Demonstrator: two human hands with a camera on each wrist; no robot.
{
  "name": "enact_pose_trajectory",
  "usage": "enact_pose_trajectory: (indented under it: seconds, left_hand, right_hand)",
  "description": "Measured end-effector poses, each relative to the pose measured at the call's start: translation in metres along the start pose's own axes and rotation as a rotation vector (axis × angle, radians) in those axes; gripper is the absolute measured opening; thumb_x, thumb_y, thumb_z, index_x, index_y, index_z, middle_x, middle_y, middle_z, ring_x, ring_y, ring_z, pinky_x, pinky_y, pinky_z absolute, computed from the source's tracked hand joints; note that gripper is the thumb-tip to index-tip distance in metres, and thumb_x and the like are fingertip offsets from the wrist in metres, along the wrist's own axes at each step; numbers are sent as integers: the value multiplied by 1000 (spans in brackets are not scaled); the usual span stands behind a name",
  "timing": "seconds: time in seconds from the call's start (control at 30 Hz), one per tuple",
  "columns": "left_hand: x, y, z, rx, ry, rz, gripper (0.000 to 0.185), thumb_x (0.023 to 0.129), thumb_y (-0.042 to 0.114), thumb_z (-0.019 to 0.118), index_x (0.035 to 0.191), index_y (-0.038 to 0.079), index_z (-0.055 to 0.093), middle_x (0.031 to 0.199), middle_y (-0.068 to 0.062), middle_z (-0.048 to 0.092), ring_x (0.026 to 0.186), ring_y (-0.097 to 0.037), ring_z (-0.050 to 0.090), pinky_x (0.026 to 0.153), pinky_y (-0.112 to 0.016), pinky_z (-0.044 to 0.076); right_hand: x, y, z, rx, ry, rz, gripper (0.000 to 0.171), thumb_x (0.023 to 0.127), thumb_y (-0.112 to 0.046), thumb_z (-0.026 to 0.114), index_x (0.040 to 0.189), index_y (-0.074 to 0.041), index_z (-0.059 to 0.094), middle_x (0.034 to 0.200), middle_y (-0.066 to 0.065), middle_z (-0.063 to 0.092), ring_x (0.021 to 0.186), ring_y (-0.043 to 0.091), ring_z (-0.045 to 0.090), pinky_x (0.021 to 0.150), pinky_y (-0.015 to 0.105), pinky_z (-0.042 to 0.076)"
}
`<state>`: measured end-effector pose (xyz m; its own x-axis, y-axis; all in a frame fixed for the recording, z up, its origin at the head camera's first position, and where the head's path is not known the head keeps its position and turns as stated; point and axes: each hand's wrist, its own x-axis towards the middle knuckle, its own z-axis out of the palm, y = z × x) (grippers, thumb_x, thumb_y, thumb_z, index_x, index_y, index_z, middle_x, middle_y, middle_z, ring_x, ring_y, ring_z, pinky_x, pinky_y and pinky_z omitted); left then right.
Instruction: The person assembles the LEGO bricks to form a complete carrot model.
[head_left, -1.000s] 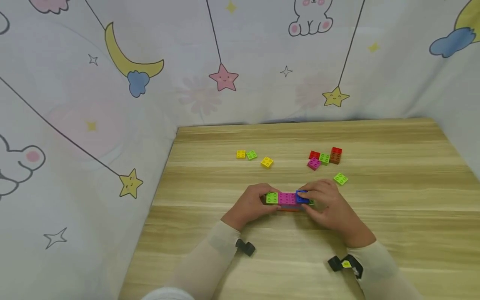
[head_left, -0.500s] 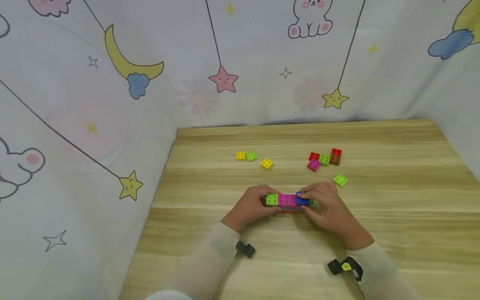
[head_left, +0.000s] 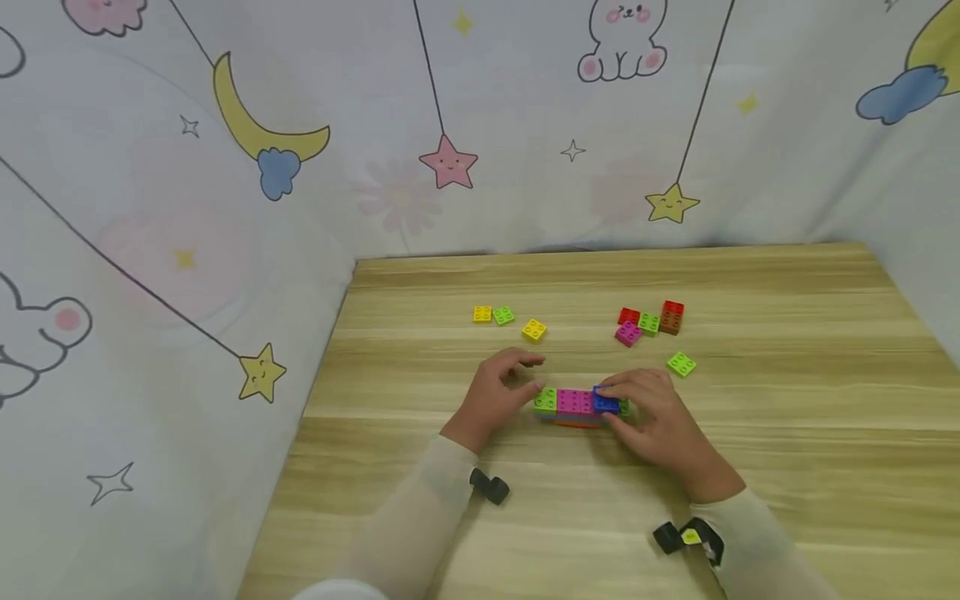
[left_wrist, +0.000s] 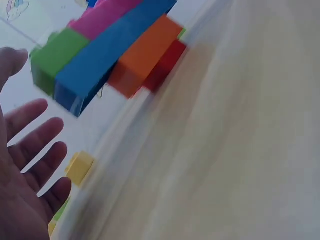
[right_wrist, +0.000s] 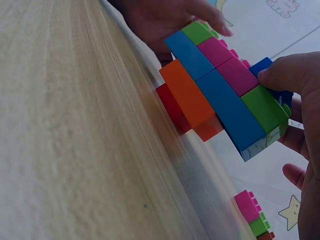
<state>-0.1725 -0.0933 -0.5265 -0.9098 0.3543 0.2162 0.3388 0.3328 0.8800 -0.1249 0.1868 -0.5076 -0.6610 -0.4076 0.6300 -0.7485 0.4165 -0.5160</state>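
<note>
A stepped stack of toy building bricks stands on the wooden table. Lowest is a red brick (right_wrist: pixel 172 109), with an orange brick (right_wrist: pixel 189 97) above it. Wider blue bricks (right_wrist: pixel 227 110) come over that, topped by a row of magenta bricks (right_wrist: pixel 235 76) between green ones (right_wrist: pixel 265 107). A dark blue brick (head_left: pixel 606 401) sits on the row towards its right end, and my right hand (head_left: pixel 660 425) pinches it between thumb and fingers. My left hand (head_left: pixel 491 400) is off the stack, fingers apart, just beside the left green brick (head_left: pixel 546 401).
Behind the stack lie loose yellow (head_left: pixel 535 330) and light green bricks (head_left: pixel 503 316). Further right are a magenta brick (head_left: pixel 628 333), a red-and-brown pair (head_left: pixel 672 317) and a single light green brick (head_left: pixel 682 364). A printed curtain (head_left: pixel 517 217) hangs behind the table (head_left: pixel 787 333).
My left hand has let go of the stack's left end and drawn slightly back to the left, fingers spreading. The right hand keeps its hold on the dark blue brick.
</note>
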Motion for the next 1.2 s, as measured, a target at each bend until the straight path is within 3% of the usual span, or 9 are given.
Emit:
enact_pose_trajectory:
  seconds: [0.17,0.27,0.37,0.6,0.9,1.03,1.2]
  left_hand:
    - [19,-14,-9,31,142,-67,43,88,40,72,124,18,66,119,6,63,112,-12,54,93,-40,47]
    - [31,-21,-11,78,189,-114,49,85,43,74,126,19,65,118,6,63,111,-13,54,91,-39,48]
    - [42,-28,-10,126,190,-159,54,82,43,77,128,20,63,118,8,62,109,-13,54,92,-38,49]
    - [59,-34,-1,210,102,-261,59,78,44,80,131,23,61,120,7,62,109,-15,57,90,-36,49]
    - [66,-28,3,315,143,-266,41,82,31,79,120,19,69,114,5,63,97,-12,56,86,-32,50]
    - [65,-27,1,263,167,-250,38,83,32,79,118,23,70,112,8,64,95,-11,56,84,-31,50]
    - [57,-18,-6,58,244,-208,32,83,33,78,115,29,71,109,10,65,97,-16,58,82,-33,50]
  right_hand:
    - [-2,0,1,1,-2,7,37,73,-10,81,108,-18,72,110,-4,69,104,17,60,97,36,31]
    - [-2,1,3,0,0,4,36,74,-10,81,108,-18,72,110,-4,68,104,17,60,97,36,32]
    - [-1,1,4,10,9,-12,37,73,-9,81,108,-17,72,110,-3,68,104,18,60,96,36,32]
    - [-3,0,4,4,6,-8,41,71,-7,82,109,-19,72,110,-4,69,104,19,60,95,37,33]
    - [-2,-4,3,5,3,1,40,72,-6,82,109,-18,72,111,-3,68,104,19,60,96,37,33]
    - [-1,-5,2,2,-1,12,41,72,-6,82,109,-19,72,111,-3,68,104,19,60,97,36,33]
    - [2,-5,1,-8,-3,4,40,74,-8,81,111,-17,71,111,-4,68,104,19,60,95,37,34]
